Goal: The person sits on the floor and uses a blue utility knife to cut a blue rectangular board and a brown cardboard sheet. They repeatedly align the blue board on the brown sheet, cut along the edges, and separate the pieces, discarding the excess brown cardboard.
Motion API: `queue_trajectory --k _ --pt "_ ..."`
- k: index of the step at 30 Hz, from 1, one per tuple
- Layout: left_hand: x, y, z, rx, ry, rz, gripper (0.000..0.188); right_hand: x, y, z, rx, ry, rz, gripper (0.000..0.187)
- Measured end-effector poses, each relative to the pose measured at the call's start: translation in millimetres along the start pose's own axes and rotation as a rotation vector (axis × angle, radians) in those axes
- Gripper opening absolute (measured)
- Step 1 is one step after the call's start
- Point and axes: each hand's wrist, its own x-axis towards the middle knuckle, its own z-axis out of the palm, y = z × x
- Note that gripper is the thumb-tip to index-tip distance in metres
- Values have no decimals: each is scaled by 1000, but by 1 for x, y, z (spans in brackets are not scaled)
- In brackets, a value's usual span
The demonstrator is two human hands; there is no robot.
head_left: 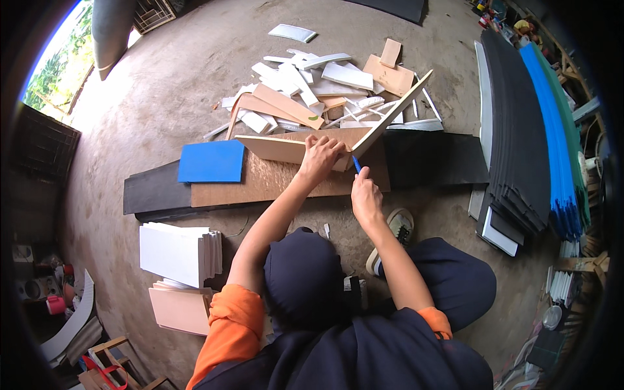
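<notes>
My left hand [320, 156] presses down on a tan foam sheet [279, 147] that lies on a brown board [260, 182] on the floor. A part of that sheet [396, 110] is bent up and slants to the upper right. My right hand [365, 195] grips a blue-handled cutter [356, 164] whose tip meets the sheet at the fold, just right of my left hand. Under the board lies a long black sheet [156, 190].
A blue foam square [211, 161] lies left of the tan sheet. White and tan offcuts [312, 84] are heaped beyond. Stacks of black and blue sheets [526, 130] stand at the right. White [179, 252] and peach [181, 308] cut stacks sit at my left.
</notes>
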Motion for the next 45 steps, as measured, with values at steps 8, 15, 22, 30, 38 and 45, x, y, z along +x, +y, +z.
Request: queue_trajectory --k 8,15,22,30,38,45 --pt "2 1 2 15 8 -4 12 18 -4 -4 54 -63 4 10" --pt "3 4 3 47 -14 -3 13 11 -2 -8 84 -96 35 7" --pt "4 0 0 83 -59 -3 16 20 -4 -14 91 -126 14 8" --pt "6 7 1 132 -47 -3 16 21 -1 -14 87 -185 61 8" --pt "0 4 1 131 -49 -42 15 15 -1 -22 95 -222 23 11" --pt "9 6 2 74 -38 -30 13 36 -1 -11 133 -178 100 11"
